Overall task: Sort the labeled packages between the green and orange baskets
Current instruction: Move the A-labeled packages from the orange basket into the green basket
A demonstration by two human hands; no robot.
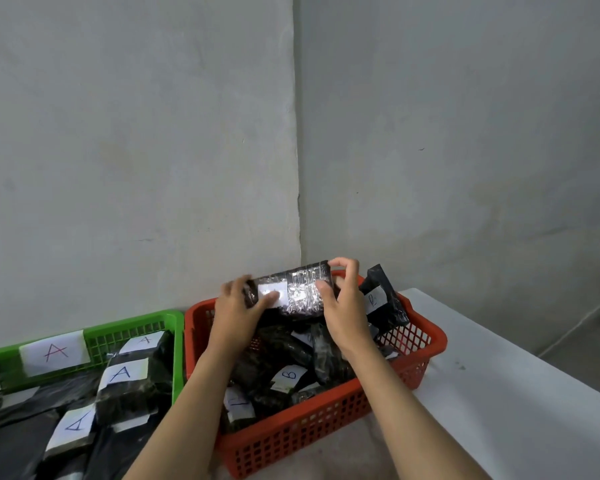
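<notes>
Both hands grip one black package [293,293] at frame centre, above the orange basket [326,420]: left hand [238,308] and right hand [343,306] closed on its ends; its label looks glared out, unreadable; A-packages [127,386] fill the green basket [179,344] lower left; B-packages [288,375] sit below; sorting seems well along.

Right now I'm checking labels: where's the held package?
Centre of the head view, the black package is held between both hands, above the orange basket's far end.

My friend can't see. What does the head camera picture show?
Two hands, left and right, hold a black package above an orange basket of B-labeled packages. Beside it, a green basket holds A-labeled packages.
</notes>
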